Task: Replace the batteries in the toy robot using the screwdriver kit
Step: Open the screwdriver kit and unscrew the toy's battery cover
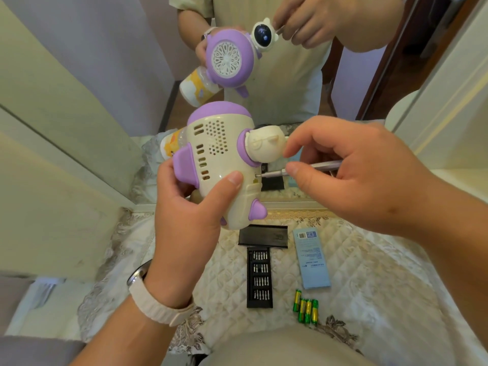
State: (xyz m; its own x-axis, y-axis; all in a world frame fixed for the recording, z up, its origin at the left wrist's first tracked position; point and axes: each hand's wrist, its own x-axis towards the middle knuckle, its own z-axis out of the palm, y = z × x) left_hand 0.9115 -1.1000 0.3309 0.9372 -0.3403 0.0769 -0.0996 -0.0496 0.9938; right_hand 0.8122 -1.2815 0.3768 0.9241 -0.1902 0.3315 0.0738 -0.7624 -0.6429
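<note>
A cream and purple toy robot (216,154) is held sideways above the table, its vented back toward me. My left hand (190,215) is closed around its lower body, thumb on the back panel. My right hand (351,175) pinches a slim silver screwdriver (301,169); its tip touches a small hole at the toy's right edge. On the quilted cloth below lie the black bit tray (259,278), its black lid (262,235) and several green batteries (306,309).
A mirror (264,62) right behind the table reflects the toy, both hands and my torso. A pale blue booklet (311,260) lies right of the bit tray. A cream wall panel stands at the left. The quilted tablecloth (369,273) has a lace edge.
</note>
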